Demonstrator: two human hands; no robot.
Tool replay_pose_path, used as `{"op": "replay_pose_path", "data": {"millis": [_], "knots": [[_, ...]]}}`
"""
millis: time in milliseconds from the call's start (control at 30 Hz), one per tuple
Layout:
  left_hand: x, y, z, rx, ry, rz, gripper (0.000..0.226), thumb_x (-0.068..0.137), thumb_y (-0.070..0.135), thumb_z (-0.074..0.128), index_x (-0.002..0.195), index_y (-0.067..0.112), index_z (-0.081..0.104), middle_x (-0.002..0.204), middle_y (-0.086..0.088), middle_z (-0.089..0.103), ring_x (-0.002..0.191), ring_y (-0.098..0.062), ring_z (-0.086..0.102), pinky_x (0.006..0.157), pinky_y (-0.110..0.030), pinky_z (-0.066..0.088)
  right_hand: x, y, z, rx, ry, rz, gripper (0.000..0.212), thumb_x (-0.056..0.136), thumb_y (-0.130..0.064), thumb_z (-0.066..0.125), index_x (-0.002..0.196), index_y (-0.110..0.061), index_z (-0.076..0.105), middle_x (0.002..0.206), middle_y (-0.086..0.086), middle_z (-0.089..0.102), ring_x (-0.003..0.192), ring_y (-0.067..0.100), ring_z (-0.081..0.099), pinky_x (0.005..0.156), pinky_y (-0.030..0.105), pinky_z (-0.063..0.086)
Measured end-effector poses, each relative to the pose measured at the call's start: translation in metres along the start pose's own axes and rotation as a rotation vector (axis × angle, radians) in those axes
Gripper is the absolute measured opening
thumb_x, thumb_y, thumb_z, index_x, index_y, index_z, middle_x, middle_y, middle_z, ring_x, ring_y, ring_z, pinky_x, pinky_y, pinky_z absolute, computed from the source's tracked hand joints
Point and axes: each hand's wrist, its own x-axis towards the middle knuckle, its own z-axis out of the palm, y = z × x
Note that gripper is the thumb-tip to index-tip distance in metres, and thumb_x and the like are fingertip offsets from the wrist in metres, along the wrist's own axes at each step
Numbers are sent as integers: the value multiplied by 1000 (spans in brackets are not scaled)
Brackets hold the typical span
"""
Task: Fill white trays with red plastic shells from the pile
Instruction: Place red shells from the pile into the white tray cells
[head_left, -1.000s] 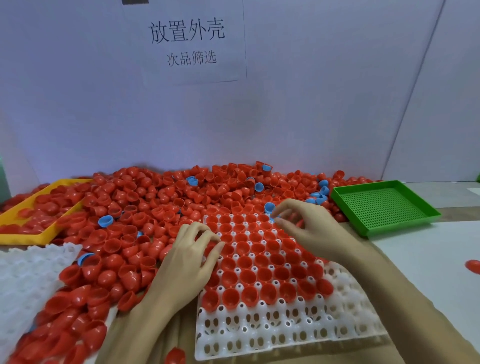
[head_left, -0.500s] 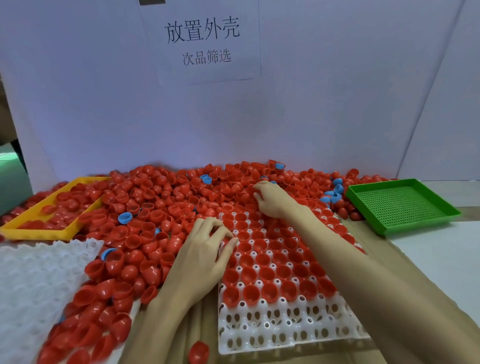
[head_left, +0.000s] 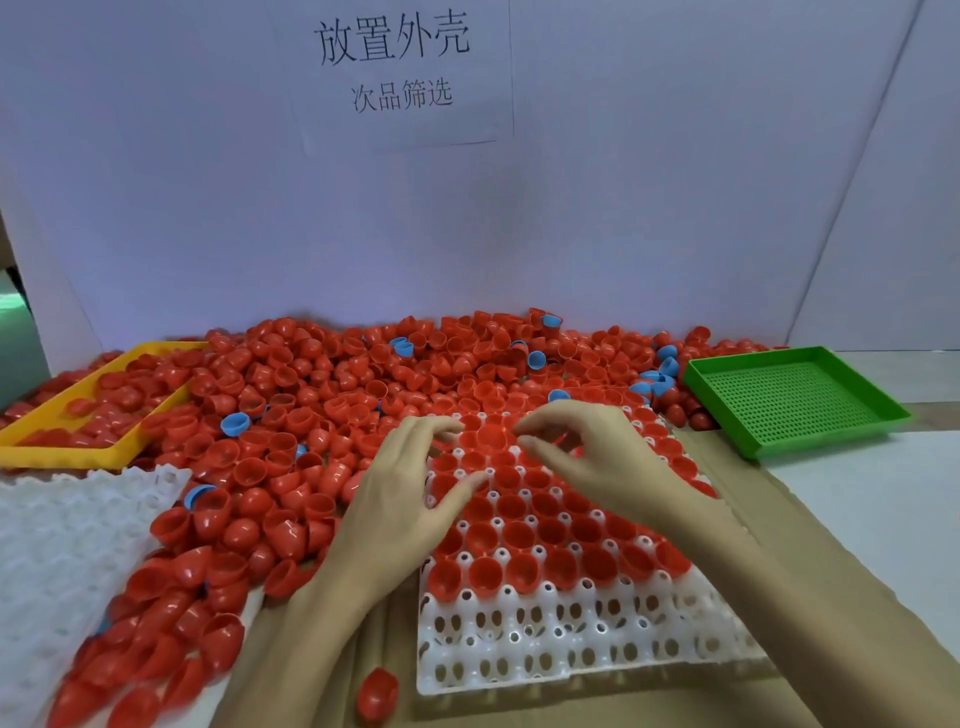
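A yellow tray (head_left: 62, 457) sat at the far left, holding some red shells, its near corner hemmed in by the pile of red shells (head_left: 291, 415). In front of it lay an unfilled white tray (head_left: 62, 545), its right edge overlapped by spilled shells. The pile spread along the white backboard (head_left: 623, 208), with a few blue shells (head_left: 235, 424) mixed in, and pressed against the far and left edges of the central white tray (head_left: 571, 649). A paper sign (head_left: 400, 67) was fixed to the backboard above. The left hand (head_left: 405, 499) hovered over that tray's left edge, fingers bent downward, thumb spread; whether it gripped a shell could not be told. A single stray shell (head_left: 377, 693) lay near the left forearm. The tray's far rows were filled with shells, its nearest rows bare. The right hand (head_left: 597, 457) hung above the filled rows, fingers curled toward the thumb; whether they pinched anything was unclear. A green perforated tray (head_left: 795, 400) stood at the right.
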Motion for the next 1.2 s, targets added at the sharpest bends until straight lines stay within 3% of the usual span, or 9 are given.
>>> {"op": "replay_pose_path", "data": {"millis": [100,300,533,700,833,967,1200], "knots": [[-3,12,5,-159,-16,-5,47,88,49,79,127,36,57,120,24,64,119,-1,62,99,-13,46,-24,-9,-1,29,-54,-43,10,98,-23,72,105,-23,79,95,-19,72,91,0,68,77,12,52],[-6,24,12,-255,4,5,23,89,36,80,109,31,70,104,17,71,106,-11,69,92,-18,52,-44,-8,1,119,2,-58,8,97,-24,74,105,-23,74,98,-12,70,92,11,69,77,24,57],[-4,26,9,-294,14,30,26,86,39,82,109,33,71,112,13,70,112,-16,67,94,-19,52,-48,-5,3,264,34,-43,52,91,-23,81,135,-34,57,118,-18,69,111,7,69,84,22,59],[-6,26,9,-317,-1,33,30,87,34,83,114,33,70,116,12,69,116,-16,67,97,-21,52,-48,-7,3,168,79,-109,36,91,-17,80,125,-25,71,116,-18,67,107,9,67,82,23,59],[-6,27,10,-410,-5,-41,34,89,24,82,117,27,63,114,11,72,114,-14,69,97,-19,53,-48,-9,4,189,109,-117,31,92,-22,79,122,-22,73,113,-14,67,103,12,68,81,22,58],[-6,29,11,-417,-24,-84,5,103,27,63,105,25,67,98,9,75,99,-13,73,87,-18,54,-50,-11,3,275,118,-99,34,96,-26,73,130,-22,67,110,-13,68,104,14,69,83,25,58],[-6,29,11,-396,-67,-80,15,107,30,53,109,25,67,97,11,74,98,-11,72,86,-14,51,-50,-12,6,302,101,-86,26,96,-17,74,122,-18,68,113,-9,67,104,16,69,81,31,60]]}}
